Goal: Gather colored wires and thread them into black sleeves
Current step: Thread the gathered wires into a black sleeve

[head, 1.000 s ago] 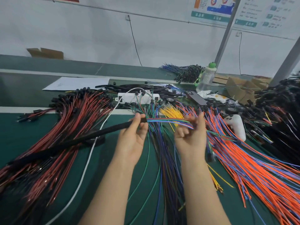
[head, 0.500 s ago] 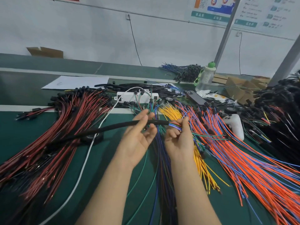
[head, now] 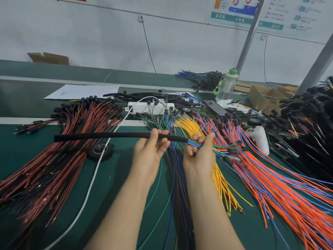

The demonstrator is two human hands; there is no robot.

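Note:
A long black braided sleeve [head: 108, 135] stretches level above the green table, its left end free in the air. My left hand [head: 151, 152] grips the sleeve near its right end. A small bundle of colored wires [head: 221, 147], green, blue and orange, comes out of the sleeve's right mouth. My right hand [head: 199, 154] pinches that bundle just beside the sleeve opening, thumb and fingers curled round it. The wires trail off to the right over the orange pile.
Red-and-black wires [head: 59, 156] fan over the left. Yellow wires [head: 221, 181], orange-and-blue wires [head: 281, 188] and dark blue-green wires [head: 178, 186] lie ahead and right. A white power strip [head: 142, 108], black tape roll [head: 100, 150], white controller [head: 257, 138] and bottle [head: 228, 83] sit behind.
The sleeve has slid rightward over the wires and lifted level off the table. My hands have come closer together, and less bare wire shows between them.

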